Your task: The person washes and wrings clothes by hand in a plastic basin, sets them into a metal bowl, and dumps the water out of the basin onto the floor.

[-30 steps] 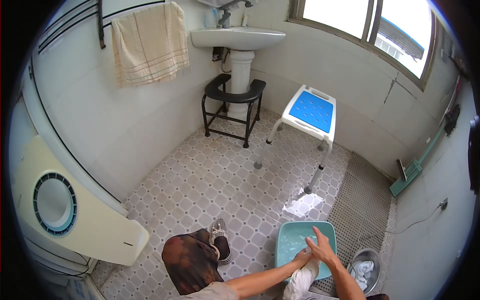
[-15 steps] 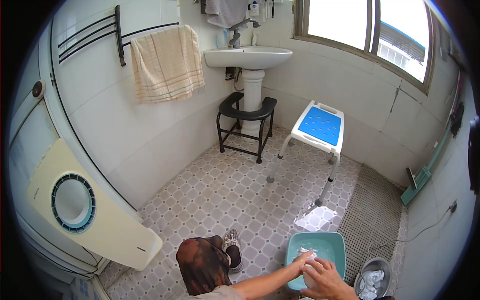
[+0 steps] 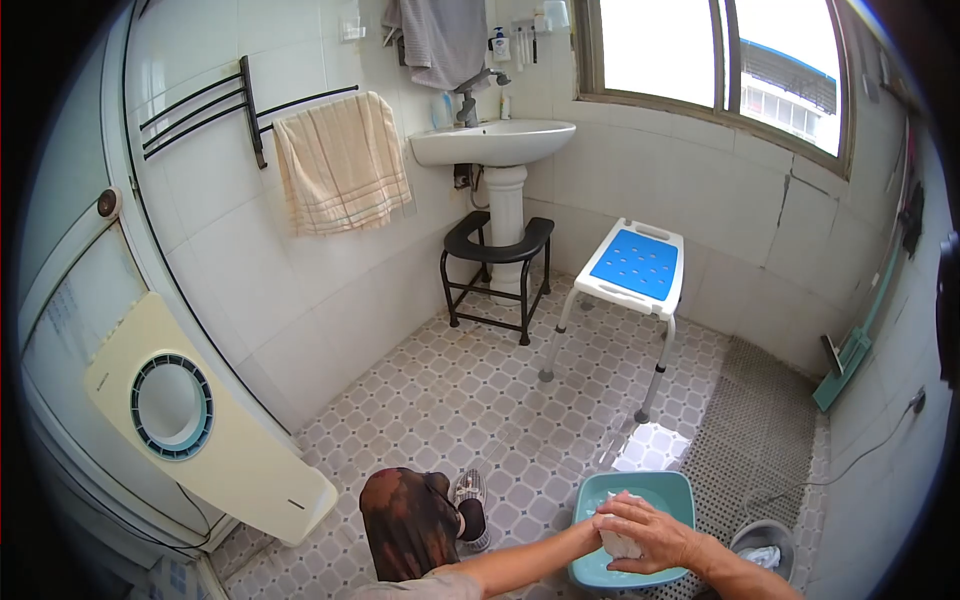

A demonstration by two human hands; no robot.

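Note:
Both hands are over a teal wash basin [image 3: 600, 490] on the tiled floor at the bottom of the head view. My right hand [image 3: 652, 532] lies on top of a wet white cloth [image 3: 622, 544] and grips it. My left hand [image 3: 600, 524] holds the same cloth from the left side. Most of the cloth is hidden by the fingers. My knee in dark patterned fabric [image 3: 410, 522] and a shoe [image 3: 472, 494] are left of the basin.
A metal bucket [image 3: 765, 548] with white cloth stands right of the basin. Behind are a blue-and-white shower stool [image 3: 632, 270], a black commode frame [image 3: 498, 250], a pedestal sink [image 3: 492, 142], a towel on a rail [image 3: 342, 162] and a cream fan unit [image 3: 200, 432].
The camera has tilted up, so the room sits lower in view. Both hands have gathered the cloth into a tighter bundle over the basin, the right hand now on top.

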